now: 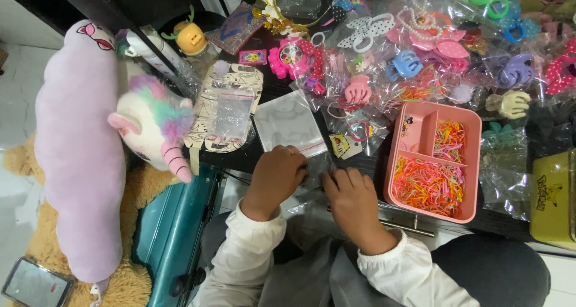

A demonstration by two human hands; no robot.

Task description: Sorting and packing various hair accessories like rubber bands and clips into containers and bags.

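Observation:
Both my hands meet at the near edge of a dark table, pinching a small clear plastic zip bag (314, 163) between them. My left hand (275, 178) grips its left side with fingers curled. My right hand (353, 199) holds its right side. Whether anything is inside the bag cannot be seen. Just right of my right hand stands a pink divided tray (474, 163) filled with small colourful elastic bands. More clear zip bags (288, 122) lie flat just beyond my hands.
Many packaged hair clips and bows (414, 49) cover the back of the table. A yellow tin (553, 199) sits at the right edge. A white unicorn plush (157, 124) and a long lilac plush (75, 157) lie left. A phone (35, 283) rests bottom left.

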